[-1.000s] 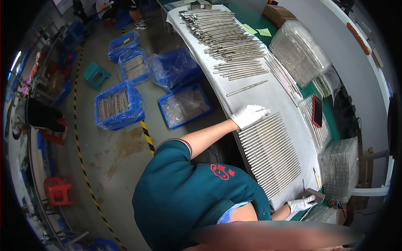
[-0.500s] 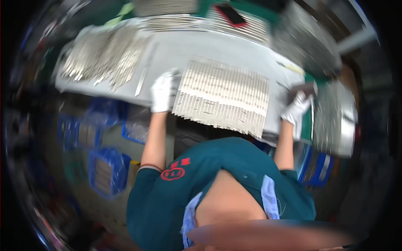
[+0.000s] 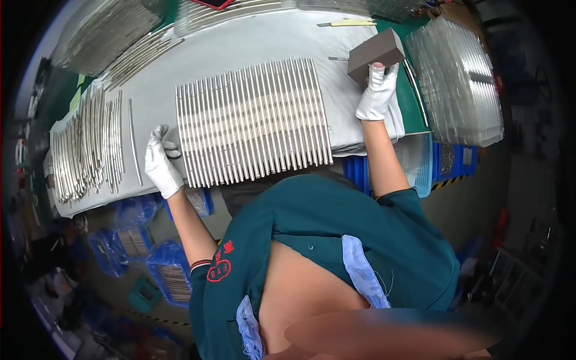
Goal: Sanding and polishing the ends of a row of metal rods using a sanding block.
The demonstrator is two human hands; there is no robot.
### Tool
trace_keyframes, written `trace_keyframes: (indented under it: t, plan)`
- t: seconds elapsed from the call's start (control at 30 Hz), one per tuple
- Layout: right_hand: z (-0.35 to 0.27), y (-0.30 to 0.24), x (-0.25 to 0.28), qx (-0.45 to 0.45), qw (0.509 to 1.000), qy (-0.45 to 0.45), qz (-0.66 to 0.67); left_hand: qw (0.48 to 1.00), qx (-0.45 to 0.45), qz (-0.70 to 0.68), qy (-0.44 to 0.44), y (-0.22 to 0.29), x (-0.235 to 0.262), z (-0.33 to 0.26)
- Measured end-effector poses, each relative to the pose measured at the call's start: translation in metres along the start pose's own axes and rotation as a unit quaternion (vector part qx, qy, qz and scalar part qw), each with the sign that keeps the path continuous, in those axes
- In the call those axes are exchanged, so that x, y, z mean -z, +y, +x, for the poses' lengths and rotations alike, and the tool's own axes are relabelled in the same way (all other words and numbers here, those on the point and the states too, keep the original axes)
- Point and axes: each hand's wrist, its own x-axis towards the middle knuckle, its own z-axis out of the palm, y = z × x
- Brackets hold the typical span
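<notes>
My right hand [image 3: 377,96], in a white glove with a bare thumb tip, grips a grey-brown rectangular block [image 3: 378,53] that looks like a sanding sponge. It is raised at the right side of the cloth. A wide row of slim silver metal rods [image 3: 252,120] lies side by side in front of me. At the row's left edge my gloved left hand [image 3: 162,161] is empty, its fingers loosely apart. One single rod [image 3: 135,141] lies to the left of that hand. Beyond it is a looser pile of similar rods [image 3: 87,141].
A pale grey cloth [image 3: 240,45] covers the table. Clear plastic trays [image 3: 459,84] are stacked at the right. A yellow-handled knife [image 3: 348,23] lies at the back. More rods [image 3: 141,57] lie at the far left. Blue crates [image 3: 171,270] stand on the floor below.
The whole view has turned and sharpened, so the table sits differently in it. The block is still in my right hand. The left hand remains empty beside the row.
</notes>
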Motion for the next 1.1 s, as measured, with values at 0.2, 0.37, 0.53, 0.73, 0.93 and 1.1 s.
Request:
trace_keyframes:
  t: [0.2, 0.37, 0.53, 0.73, 0.93, 1.1]
  plan:
    - [0.009, -0.011, 0.000, -0.267, 0.906, -0.098, 0.313, 1.000, 0.007, 0.019, 0.008, 0.001, -0.002, 0.002]
    - [0.027, -0.018, 0.000, -0.352, 0.858, -0.104, 0.359, 0.999, 0.001, 0.036, 0.008, 0.004, -0.002, 0.002]
    - [0.052, -0.011, -0.009, -0.303, 0.903, -0.119, 0.279, 1.000, 0.015, 0.005, 0.007, 0.005, -0.003, 0.002]
    - [0.051, -0.001, -0.015, -0.228, 0.914, -0.161, 0.294, 1.000, -0.010, 0.007, -0.004, 0.000, 0.000, 0.001]
    - [0.032, -0.002, -0.025, -0.145, 0.969, -0.056, 0.194, 0.963, -0.093, 0.245, -0.059, 0.013, -0.011, 0.006]
    - [0.027, 0.022, -0.013, -0.083, 0.992, -0.048, 0.081, 0.873, -0.147, 0.463, -0.044, 0.039, -0.044, -0.007]
